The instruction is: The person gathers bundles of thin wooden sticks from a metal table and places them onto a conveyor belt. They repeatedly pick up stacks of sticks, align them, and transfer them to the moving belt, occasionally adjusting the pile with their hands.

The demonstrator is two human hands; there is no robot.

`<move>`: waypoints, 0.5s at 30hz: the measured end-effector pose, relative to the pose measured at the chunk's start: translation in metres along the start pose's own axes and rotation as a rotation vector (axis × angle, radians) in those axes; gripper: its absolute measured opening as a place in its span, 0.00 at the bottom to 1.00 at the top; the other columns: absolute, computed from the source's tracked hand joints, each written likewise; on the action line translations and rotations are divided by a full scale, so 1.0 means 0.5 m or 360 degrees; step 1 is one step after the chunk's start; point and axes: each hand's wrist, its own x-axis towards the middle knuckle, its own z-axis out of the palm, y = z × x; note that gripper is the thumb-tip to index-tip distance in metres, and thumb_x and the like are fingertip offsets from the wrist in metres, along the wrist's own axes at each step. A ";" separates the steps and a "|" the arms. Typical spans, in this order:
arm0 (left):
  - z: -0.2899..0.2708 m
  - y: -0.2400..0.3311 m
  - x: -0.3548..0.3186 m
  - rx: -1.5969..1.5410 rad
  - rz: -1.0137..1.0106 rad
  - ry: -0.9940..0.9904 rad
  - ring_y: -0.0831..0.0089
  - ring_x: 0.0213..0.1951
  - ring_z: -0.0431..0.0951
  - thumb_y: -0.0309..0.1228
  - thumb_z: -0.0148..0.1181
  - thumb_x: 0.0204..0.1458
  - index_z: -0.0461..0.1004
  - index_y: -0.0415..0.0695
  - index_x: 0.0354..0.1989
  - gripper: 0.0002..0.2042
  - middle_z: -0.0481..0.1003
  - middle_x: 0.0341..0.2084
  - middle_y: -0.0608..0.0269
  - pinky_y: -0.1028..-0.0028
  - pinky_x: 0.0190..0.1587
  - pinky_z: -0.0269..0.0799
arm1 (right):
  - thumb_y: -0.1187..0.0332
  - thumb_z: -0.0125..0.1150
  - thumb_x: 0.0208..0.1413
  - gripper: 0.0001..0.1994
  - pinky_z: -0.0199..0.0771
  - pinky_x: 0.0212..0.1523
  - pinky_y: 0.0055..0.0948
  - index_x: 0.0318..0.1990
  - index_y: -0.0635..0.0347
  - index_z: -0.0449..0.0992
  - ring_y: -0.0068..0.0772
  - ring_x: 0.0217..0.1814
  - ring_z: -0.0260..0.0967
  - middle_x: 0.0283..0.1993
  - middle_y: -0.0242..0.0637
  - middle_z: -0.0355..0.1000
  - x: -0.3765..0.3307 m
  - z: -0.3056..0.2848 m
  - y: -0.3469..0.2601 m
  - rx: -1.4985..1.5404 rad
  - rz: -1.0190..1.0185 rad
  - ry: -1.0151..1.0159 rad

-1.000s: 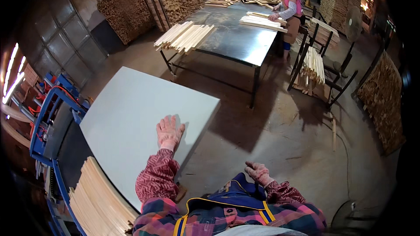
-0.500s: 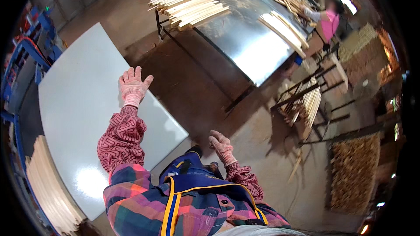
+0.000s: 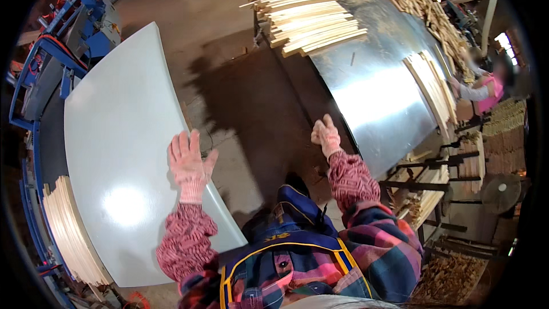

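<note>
My left hand [image 3: 190, 163], in a pale pink knit glove, lies with fingers spread at the right edge of a smooth white tabletop [image 3: 126, 131]. To the right, my gloved right hand [image 3: 326, 137] is raised beside the near edge of a shiny metal-topped table [image 3: 372, 100]. Its fingers are curled in and no object shows in them. On the far left of the metal table lies a pile of pale wooden strips [image 3: 311, 17]. A smaller bundle of strips [image 3: 429, 88] rests near its right side.
A stack of pale strips [image 3: 74, 232] stands left of the white tabletop, near a blue machine frame [image 3: 86, 40]. Loose strips [image 3: 423, 11] are heaped at the metal table's far side. A person in pink [image 3: 490, 92] works there. A fan [image 3: 501, 190] and dark racks stand at right.
My view has shifted, and the metal table is closer. My right hand has risen from beside my body toward that table's edge. My left hand stays spread at the white tabletop, nearer its edge.
</note>
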 end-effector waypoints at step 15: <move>0.044 0.034 0.066 0.0253 -0.0045 0.0421 0.41 0.59 0.64 0.49 0.60 0.49 0.64 0.44 0.63 0.34 0.62 0.60 0.40 0.48 0.60 0.62 | 0.56 0.62 0.57 0.49 0.73 0.30 0.37 0.73 0.46 0.28 0.39 0.34 0.68 0.51 0.50 0.67 0.765 0.232 -0.169 0.0130 0.0066 0.0533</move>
